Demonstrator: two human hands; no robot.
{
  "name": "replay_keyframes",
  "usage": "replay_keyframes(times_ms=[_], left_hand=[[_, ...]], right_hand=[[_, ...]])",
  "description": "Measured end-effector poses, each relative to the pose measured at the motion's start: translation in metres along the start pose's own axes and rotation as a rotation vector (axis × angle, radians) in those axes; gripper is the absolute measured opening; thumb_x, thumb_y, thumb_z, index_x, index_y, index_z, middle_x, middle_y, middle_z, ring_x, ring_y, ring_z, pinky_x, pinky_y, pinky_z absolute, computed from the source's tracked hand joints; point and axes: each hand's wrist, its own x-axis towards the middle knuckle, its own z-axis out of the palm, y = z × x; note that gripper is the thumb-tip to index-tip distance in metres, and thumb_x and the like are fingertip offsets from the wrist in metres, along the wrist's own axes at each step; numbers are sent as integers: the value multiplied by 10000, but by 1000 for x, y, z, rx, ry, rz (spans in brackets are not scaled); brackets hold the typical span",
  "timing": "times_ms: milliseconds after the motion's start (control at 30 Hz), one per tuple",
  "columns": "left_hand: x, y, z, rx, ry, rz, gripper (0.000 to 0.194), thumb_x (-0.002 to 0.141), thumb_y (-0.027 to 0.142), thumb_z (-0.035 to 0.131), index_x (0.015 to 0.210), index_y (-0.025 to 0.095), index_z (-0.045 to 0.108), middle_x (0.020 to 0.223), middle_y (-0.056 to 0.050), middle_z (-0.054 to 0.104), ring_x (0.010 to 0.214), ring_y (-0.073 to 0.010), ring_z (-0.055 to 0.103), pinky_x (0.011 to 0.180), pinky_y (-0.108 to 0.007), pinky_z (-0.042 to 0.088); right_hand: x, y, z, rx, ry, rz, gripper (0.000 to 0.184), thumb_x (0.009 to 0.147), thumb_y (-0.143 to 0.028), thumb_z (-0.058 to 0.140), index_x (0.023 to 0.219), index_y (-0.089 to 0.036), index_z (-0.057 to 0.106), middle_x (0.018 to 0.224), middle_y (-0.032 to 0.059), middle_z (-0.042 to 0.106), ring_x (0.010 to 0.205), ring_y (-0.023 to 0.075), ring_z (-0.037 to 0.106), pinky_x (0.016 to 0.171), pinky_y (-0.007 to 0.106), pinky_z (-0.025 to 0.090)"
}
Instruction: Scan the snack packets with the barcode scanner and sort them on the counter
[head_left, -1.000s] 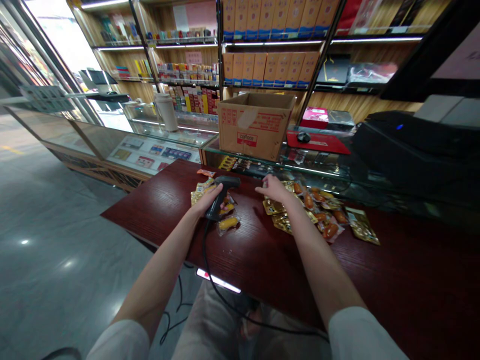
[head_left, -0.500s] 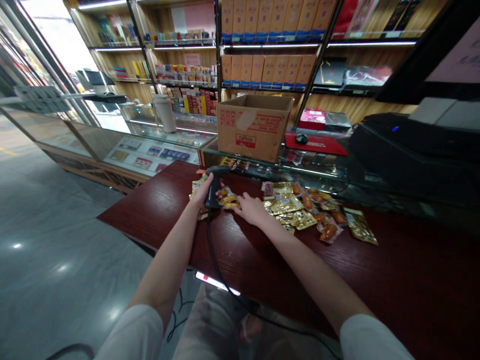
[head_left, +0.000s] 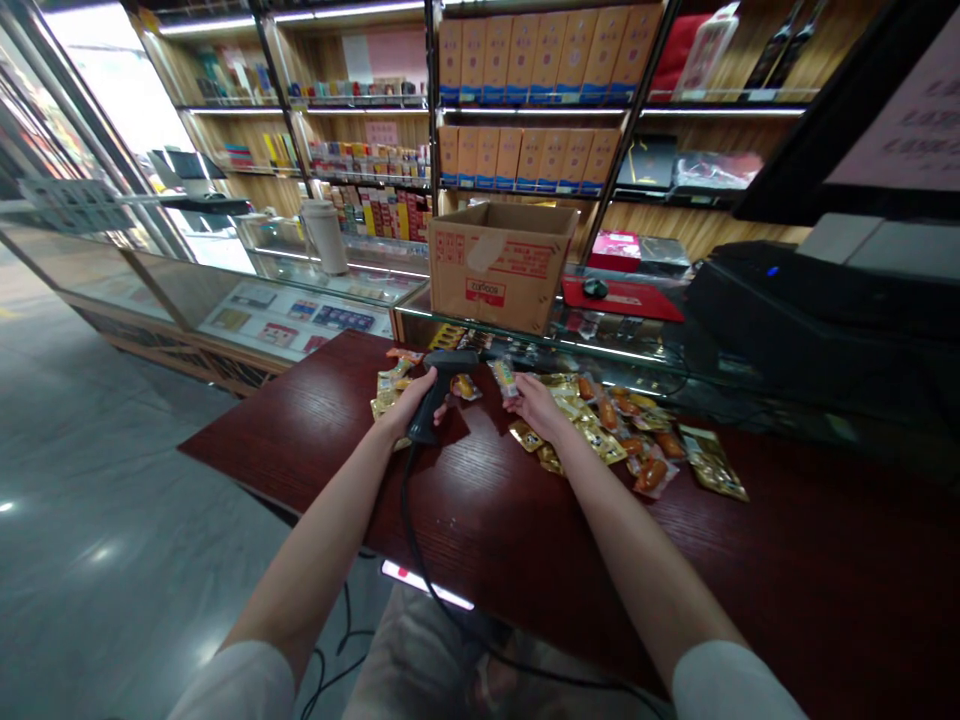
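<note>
My left hand is closed round the grip of a black barcode scanner, whose head points right above the dark red wooden counter. My right hand pinches a small clear snack packet and holds it up in front of the scanner head. A heap of gold and orange snack packets lies just right of that hand. A few more packets lie left of the scanner. The scanner's cable runs back over the counter edge.
An open cardboard box stands on the glass display case behind the counter. A red mat with a mouse and a black machine sit to the right. Shelves of boxed goods fill the back wall. Tiled floor lies left.
My right hand went from the right heap to the packets beside the scanner, picked one up, and now holds it raised before the scanner. The left hand kept the scanner.
</note>
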Motion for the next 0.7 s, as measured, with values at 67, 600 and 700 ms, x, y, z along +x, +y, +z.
replay_keyframes(times_ms=[67, 600, 700], left_hand=[[-1, 0, 1, -7, 1, -12, 766, 808, 803, 566, 1038, 82, 686, 461, 10, 517, 384, -117, 483, 391, -210, 361], [-7, 2, 16, 78, -78, -17, 744, 790, 777, 632, 999, 64, 664, 513, 17, 541, 381, -90, 444, 386, -219, 360], [-8, 0, 19, 105, -68, -1, 707, 800, 772, 623, 936, 79, 660, 522, 14, 541, 384, -87, 446, 383, -218, 358]], right_hand=[[2, 2, 0, 134, 4, 19, 244, 878, -411, 665, 997, -260, 515, 764, -43, 693, 650, 139, 698, 667, 286, 574], [13, 10, 2, 303, 117, 11, 180, 865, -246, 717, 887, -225, 540, 831, 19, 745, 776, 187, 762, 784, 356, 625], [16, 14, 4, 296, 135, 12, 220, 832, -253, 747, 923, -231, 548, 843, 45, 742, 750, 219, 751, 763, 429, 634]])
